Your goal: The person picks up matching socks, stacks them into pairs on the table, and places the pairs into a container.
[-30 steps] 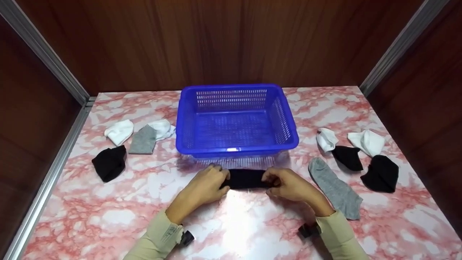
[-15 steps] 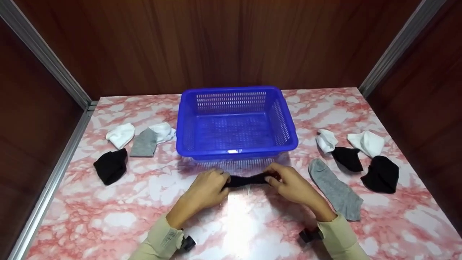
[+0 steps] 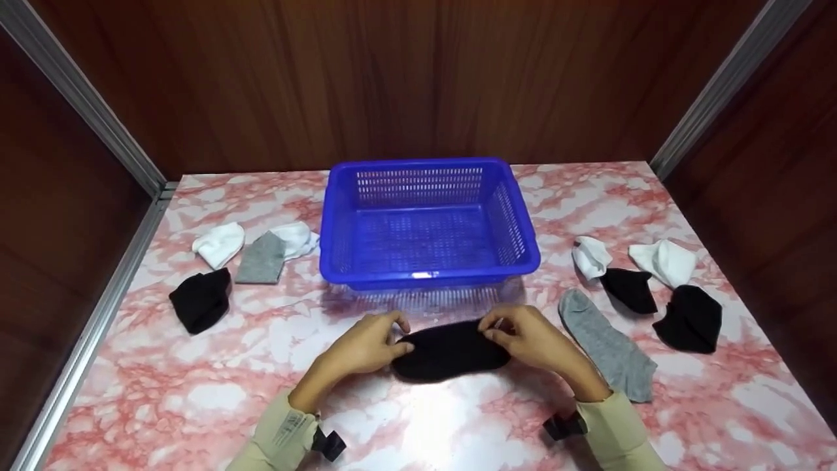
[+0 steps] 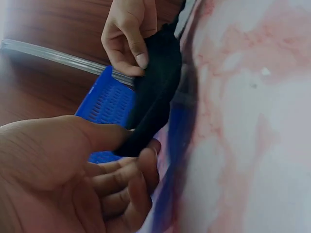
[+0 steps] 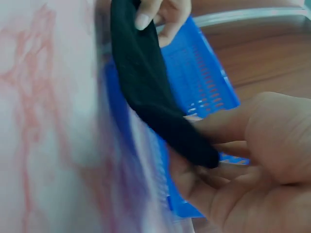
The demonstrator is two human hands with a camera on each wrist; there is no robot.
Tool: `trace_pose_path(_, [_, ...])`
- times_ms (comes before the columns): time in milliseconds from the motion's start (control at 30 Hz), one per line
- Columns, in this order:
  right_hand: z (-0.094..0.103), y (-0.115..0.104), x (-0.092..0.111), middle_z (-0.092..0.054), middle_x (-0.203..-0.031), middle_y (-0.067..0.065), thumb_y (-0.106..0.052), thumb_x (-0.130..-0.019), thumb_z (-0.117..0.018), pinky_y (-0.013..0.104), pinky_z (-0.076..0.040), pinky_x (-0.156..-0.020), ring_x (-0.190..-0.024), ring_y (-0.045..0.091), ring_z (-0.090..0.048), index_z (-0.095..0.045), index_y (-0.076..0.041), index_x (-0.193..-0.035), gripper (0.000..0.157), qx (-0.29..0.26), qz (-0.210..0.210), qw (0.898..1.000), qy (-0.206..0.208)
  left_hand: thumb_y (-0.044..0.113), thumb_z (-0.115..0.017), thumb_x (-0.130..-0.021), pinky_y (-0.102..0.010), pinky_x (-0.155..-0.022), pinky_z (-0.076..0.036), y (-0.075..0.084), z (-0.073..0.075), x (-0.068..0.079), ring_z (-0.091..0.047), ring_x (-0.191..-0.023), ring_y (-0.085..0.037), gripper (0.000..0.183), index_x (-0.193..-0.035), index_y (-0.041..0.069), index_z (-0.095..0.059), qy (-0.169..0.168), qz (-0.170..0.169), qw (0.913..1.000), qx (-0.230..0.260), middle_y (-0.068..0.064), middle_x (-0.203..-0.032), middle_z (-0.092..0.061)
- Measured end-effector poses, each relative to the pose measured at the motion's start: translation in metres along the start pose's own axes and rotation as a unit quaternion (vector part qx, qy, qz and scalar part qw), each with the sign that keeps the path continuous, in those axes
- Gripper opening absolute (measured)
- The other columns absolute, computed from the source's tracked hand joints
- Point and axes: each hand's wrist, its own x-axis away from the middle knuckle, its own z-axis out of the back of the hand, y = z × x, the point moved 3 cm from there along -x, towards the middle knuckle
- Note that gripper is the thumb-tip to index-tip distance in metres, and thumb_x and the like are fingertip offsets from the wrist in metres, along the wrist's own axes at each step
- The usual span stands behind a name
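Just in front of the blue basket, a black sock (image 3: 451, 353) is stretched sideways between my two hands. My left hand (image 3: 366, 343) pinches its left end, thumb on top and fingers beneath, as the left wrist view shows. At the other end, my right hand (image 3: 526, 337) pinches the upper right edge between thumb and fingers. In the right wrist view the sock (image 5: 146, 77) hangs slightly above the table, its near end between thumb and fingers. A flat grey sock (image 3: 608, 343) lies beside my right forearm, which covers part of it.
The blue plastic basket (image 3: 428, 281) stands behind my hands. At left lie a white sock (image 3: 219, 245), a grey sock (image 3: 261, 258), another white sock (image 3: 295, 239) and a black sock (image 3: 201, 301). Several white and black socks, including a black one (image 3: 690, 319), lie at right.
The black sock was a narrow band held close to the basket; now it spreads wider and hangs toward me. My left hand's fingers have loosened, with its thumb on the sock.
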Motion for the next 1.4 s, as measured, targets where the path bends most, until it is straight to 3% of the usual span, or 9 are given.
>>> trace_pose_path(200, [-0.007,0.003,0.0,-0.073,-0.101,0.007,-0.009,-0.091,-0.079,0.028,-0.052,-0.079,-0.089,0.013,-0.061,-0.078,-0.006,-0.107,0.016,0.033,0.007,0.998,-0.046,0.018,-0.076,-0.095,-0.031,-0.06,-0.049,0.001,0.002,0.003,-0.059,-0.059,-0.013,0.028,-0.115,0.005,-0.062,-0.003,0.001,0.9989,-0.047,0.001,-0.072,-0.065])
trace_pose_path(333, [-0.007,0.001,0.001,-0.071,-0.102,0.008,-0.009,-0.088,-0.081,0.031,-0.053,-0.08,-0.09,0.018,-0.062,-0.078,-0.005,-0.108,0.02,0.062,0.018,0.997,-0.045,0.01,-0.077,-0.092,-0.035,-0.075,-0.055,0.006,0.004,0.006,-0.064,-0.078,-0.016,0.031,-0.118,0.009,-0.061,0.002,-0.037,0.9977,-0.058,-0.003,-0.086,-0.071])
trace_pose_path(500, [-0.007,0.002,0.003,-0.066,-0.094,0.007,-0.009,-0.087,-0.083,0.029,-0.048,-0.077,-0.087,0.018,-0.058,-0.074,-0.007,-0.11,0.025,0.074,0.011,0.996,-0.056,-0.003,-0.072,-0.089,-0.034,-0.081,-0.056,0.009,0.001,0.005,-0.065,-0.084,-0.014,0.028,-0.112,0.014,-0.069,-0.045,-0.077,0.9943,-0.058,-0.005,-0.094,-0.075])
trace_pose_path(567, [-0.006,0.002,0.003,-0.064,-0.092,0.006,-0.011,-0.087,-0.084,0.029,-0.047,-0.076,-0.087,0.017,-0.056,-0.073,-0.008,-0.11,0.026,0.074,0.007,0.995,-0.06,-0.005,-0.069,-0.088,-0.032,-0.081,-0.056,0.009,0.001,0.005,-0.063,-0.083,-0.013,0.029,-0.11,0.013,-0.073,-0.057,-0.077,0.9933,-0.064,-0.004,-0.093,-0.074])
trace_pose_path(733, [-0.004,0.002,0.004,-0.065,-0.091,0.006,-0.013,-0.085,-0.086,0.03,-0.048,-0.076,-0.086,0.017,-0.058,-0.072,-0.011,-0.11,0.029,0.071,0.011,0.996,-0.061,-0.007,-0.067,-0.088,-0.036,-0.087,-0.055,0.006,0.003,0.005,-0.062,-0.088,-0.014,0.032,-0.112,0.011,-0.077,-0.051,-0.057,0.9933,-0.087,-0.003,-0.094,-0.073])
trace_pose_path(933, [-0.004,0.003,0.006,-0.064,-0.094,0.006,-0.017,-0.083,-0.088,0.03,-0.049,-0.079,-0.089,0.017,-0.059,-0.072,-0.013,-0.111,0.033,0.074,-0.004,0.996,-0.059,0.006,-0.076,-0.089,-0.039,-0.087,-0.053,0.002,0.006,0.006,-0.059,-0.086,-0.015,0.029,-0.117,0.011,-0.072,-0.052,-0.035,0.9934,-0.096,-0.002,-0.09,-0.069])
trace_pose_path(1200, [-0.004,0.006,0.005,-0.06,-0.095,0.004,-0.018,-0.082,-0.09,0.027,-0.047,-0.081,-0.089,0.015,-0.056,-0.07,-0.013,-0.111,0.035,0.068,-0.007,0.996,-0.066,0.009,-0.078,-0.084,-0.035,-0.082,-0.049,-0.003,0.01,0.007,-0.055,-0.083,-0.013,0.035,-0.118,0.012,-0.069,-0.055,-0.04,0.9918,-0.108,0.003,-0.084,-0.061])
trace_pose_path(1400, [-0.004,0.003,0.006,-0.064,-0.097,0.007,-0.02,-0.084,-0.088,0.03,-0.051,-0.08,-0.089,0.017,-0.06,-0.072,-0.01,-0.113,0.034,0.083,0.01,0.994,-0.072,0.018,-0.078,-0.091,-0.037,-0.083,-0.051,0.0,0.01,0.009,-0.057,-0.085,-0.015,0.03,-0.118,0.009,-0.069,-0.052,-0.043,0.9916,-0.111,-0.001,-0.088,-0.065])
